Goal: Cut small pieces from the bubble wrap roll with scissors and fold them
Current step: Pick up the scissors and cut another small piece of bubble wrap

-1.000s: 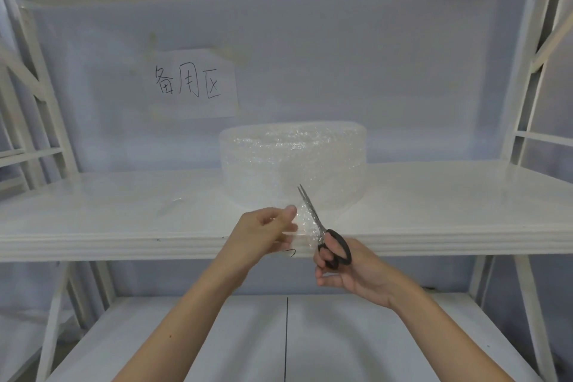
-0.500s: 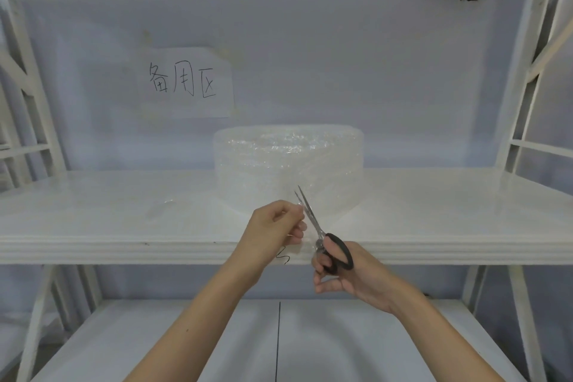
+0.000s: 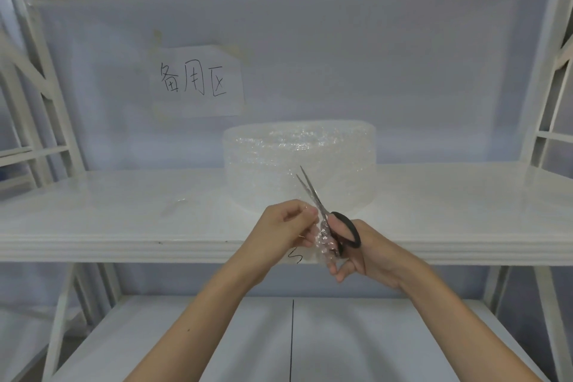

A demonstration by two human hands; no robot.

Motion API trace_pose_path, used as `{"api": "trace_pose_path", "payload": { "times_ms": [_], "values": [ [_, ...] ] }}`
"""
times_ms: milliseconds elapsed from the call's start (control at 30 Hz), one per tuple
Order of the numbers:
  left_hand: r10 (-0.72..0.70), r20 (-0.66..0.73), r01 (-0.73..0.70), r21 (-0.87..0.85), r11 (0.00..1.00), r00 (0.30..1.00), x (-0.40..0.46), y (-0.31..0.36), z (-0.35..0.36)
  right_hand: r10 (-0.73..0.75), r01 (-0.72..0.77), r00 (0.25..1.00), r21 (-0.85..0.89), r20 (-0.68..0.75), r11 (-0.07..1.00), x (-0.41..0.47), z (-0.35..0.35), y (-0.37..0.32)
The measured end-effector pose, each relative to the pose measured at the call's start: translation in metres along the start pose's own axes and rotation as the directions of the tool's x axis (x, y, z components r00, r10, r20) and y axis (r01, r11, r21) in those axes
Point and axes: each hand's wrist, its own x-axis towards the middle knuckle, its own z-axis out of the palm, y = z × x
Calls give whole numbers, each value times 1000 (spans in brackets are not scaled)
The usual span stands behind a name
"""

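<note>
A clear bubble wrap roll (image 3: 299, 161) lies flat on the middle shelf (image 3: 124, 211), against the back. In front of it my right hand (image 3: 362, 250) grips black-handled scissors (image 3: 328, 217), blades pointing up toward the roll and slightly apart. My left hand (image 3: 286, 228) pinches a small strip of bubble wrap (image 3: 322, 242) that hangs between the two hands, right beside the blades. Whether the strip is still joined to the roll I cannot tell.
A paper sign (image 3: 197, 85) with handwritten characters is taped to the back wall. A small clear scrap (image 3: 176, 205) lies on the shelf at the left. White frame uprights (image 3: 545, 102) stand on both sides, and a lower shelf (image 3: 186, 335) lies below my arms.
My left hand has closed in on the scissors and now pinches the strip against the blades. The blades have opened a little. The view has shifted slightly.
</note>
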Motion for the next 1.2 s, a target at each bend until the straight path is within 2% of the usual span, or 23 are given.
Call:
{"api": "trace_pose_path", "payload": {
  "times_ms": [167, 367, 733, 933, 1133, 1200],
  "values": [
    [10, 33, -11, 21, 1000, 999, -4, 2, 3, -49, 49, 999, -41, -5, 998, 5, 6, -15],
    [15, 5, -15, 27, 1000, 1000, -8, 2, -4, -40, 35, 998, -97, -53, 995, 12, 0, -18],
    [1, 9, -2, 15, 1000, 1000, -12, -1, -16, -43, 33, 998, -188, -49, 982, 17, 1, -24],
    [-28, 33, 30, -41, 999, 999, -13, -11, -12, 2, 1, 999, -80, 43, 997, 17, 6, -26],
    [-45, 106, 43, 20, 999, 993, -20, -16, -8, -57, 48, 996, -125, -64, 991, 23, 9, -38],
    [-51, 71, 53, -26, 998, 996, -20, -17, -9, -76, 63, 994, -163, -74, 985, 22, 11, -41]
  ]
}}
